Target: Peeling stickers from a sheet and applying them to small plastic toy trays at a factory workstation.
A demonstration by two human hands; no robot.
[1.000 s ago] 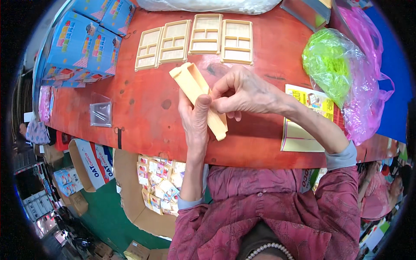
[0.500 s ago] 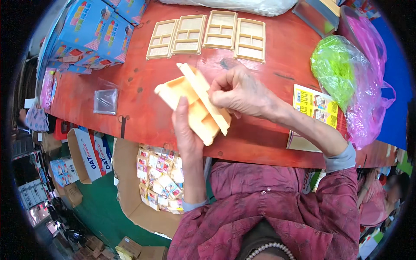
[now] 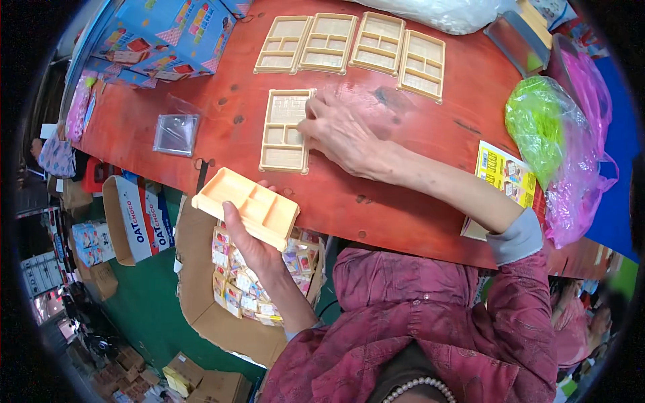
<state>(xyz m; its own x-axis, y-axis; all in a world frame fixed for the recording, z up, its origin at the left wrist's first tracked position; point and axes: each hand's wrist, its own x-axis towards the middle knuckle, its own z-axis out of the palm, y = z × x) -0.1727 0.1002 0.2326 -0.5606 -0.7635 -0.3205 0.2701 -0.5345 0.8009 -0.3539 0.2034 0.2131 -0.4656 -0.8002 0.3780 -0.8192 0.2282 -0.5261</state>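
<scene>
My left hand [image 3: 261, 254] grips a cream plastic compartment tray [image 3: 232, 189] near the table's front edge, thumb along its near side and fingers beneath. Another tray of the same kind [image 3: 285, 107] lies flat on the red table. My right hand [image 3: 349, 142] has its curled fingers at that tray's right edge; its fingertips are partly hidden. Farther back, several matching trays [image 3: 328, 41] lie side by side in a row, each divided into one large and smaller compartments.
A clear plastic case [image 3: 176, 134] lies left on the red table [image 3: 222, 121], near blue printed boxes [image 3: 168, 40]. At right are yellow printed sheets [image 3: 504, 178] and green and pink plastic bags [image 3: 537, 114]. Below the edge stands a cardboard box [image 3: 195, 289] of small printed packets [image 3: 248, 289].
The two trays held together have come apart. One now lies on the table under my right hand's fingers; my left hand has drawn the other down and left. The view has shifted.
</scene>
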